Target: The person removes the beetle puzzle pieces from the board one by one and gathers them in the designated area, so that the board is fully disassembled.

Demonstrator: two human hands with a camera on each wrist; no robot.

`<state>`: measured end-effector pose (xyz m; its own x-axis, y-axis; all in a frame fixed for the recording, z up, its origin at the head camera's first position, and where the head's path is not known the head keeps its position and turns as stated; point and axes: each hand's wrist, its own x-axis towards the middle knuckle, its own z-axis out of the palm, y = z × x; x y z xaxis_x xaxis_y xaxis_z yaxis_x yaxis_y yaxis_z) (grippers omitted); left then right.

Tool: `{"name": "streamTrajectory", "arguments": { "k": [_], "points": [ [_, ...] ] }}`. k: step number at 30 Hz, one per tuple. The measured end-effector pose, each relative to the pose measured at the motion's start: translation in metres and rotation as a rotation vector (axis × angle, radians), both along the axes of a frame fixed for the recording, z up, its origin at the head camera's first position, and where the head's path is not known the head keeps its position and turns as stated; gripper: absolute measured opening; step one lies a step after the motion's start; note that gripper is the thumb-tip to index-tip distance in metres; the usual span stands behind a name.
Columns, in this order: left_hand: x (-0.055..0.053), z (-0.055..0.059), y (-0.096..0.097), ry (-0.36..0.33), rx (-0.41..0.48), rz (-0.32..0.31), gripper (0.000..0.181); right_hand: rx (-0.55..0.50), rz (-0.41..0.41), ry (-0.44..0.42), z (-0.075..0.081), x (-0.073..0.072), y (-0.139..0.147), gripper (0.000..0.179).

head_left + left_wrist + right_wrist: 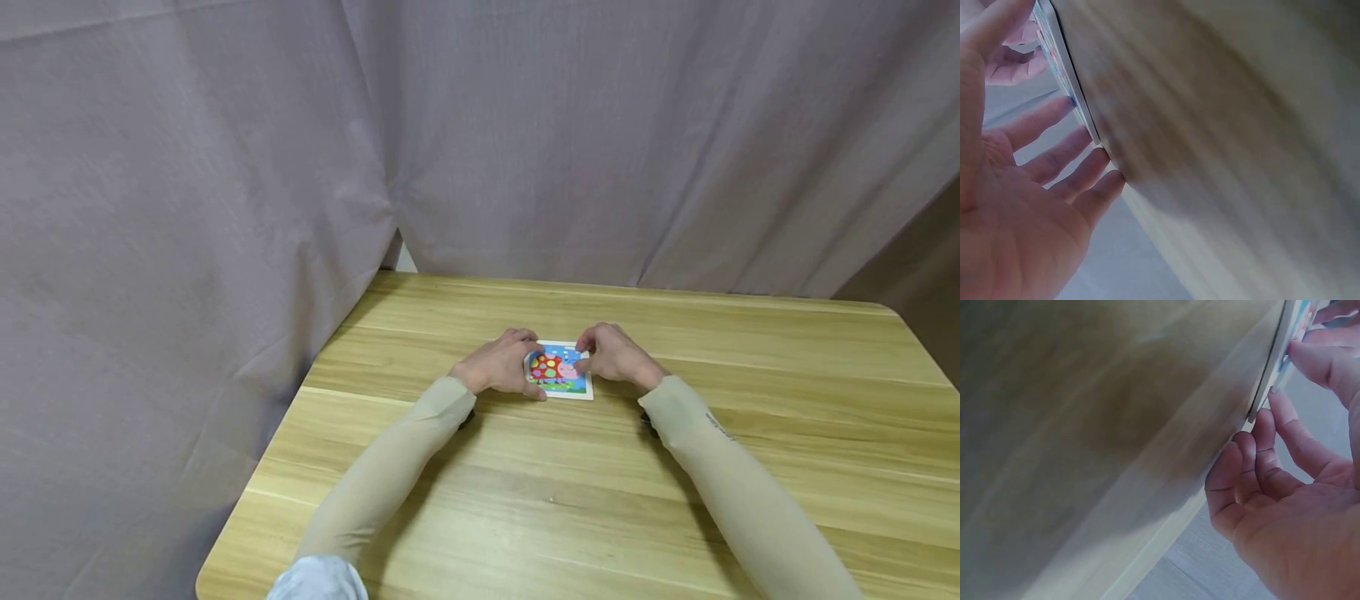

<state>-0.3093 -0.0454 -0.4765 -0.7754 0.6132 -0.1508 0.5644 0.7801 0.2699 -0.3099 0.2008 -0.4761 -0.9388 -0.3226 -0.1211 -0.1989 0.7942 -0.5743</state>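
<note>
A small white-bordered picture board (pixel 557 396) lies flat on the wooden table. Its print shows a pink cartoon pig in a red, spotted body on blue and green. My left hand (pixel 501 363) spans the board's left side, thumb near the lower edge and index finger near the upper one. In the left wrist view its fingers (pixel 1044 122) are spread and fairly straight against the rim. My right hand (pixel 617 358) is at the upper right; its thumb touches the picture and its index finger the top edge. Its other fingers (pixel 1225 472) curl loosely beside the board.
The wooden table (pixel 480 500) extends around the board on all sides. A grey curtain (pixel 525 150) hangs behind the table's back edge, and more of it (pixel 187 292) falls along the left side.
</note>
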Motion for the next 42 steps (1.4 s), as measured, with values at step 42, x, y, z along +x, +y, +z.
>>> {"name": "streamTrajectory", "arguments": {
  "k": [42],
  "points": [
    [0.001, -0.001, -0.001, -0.024, 0.015, 0.005, 0.093, -0.012, 0.005, 0.135, 0.003, 0.025, 0.085, 0.018]
  ]
}}
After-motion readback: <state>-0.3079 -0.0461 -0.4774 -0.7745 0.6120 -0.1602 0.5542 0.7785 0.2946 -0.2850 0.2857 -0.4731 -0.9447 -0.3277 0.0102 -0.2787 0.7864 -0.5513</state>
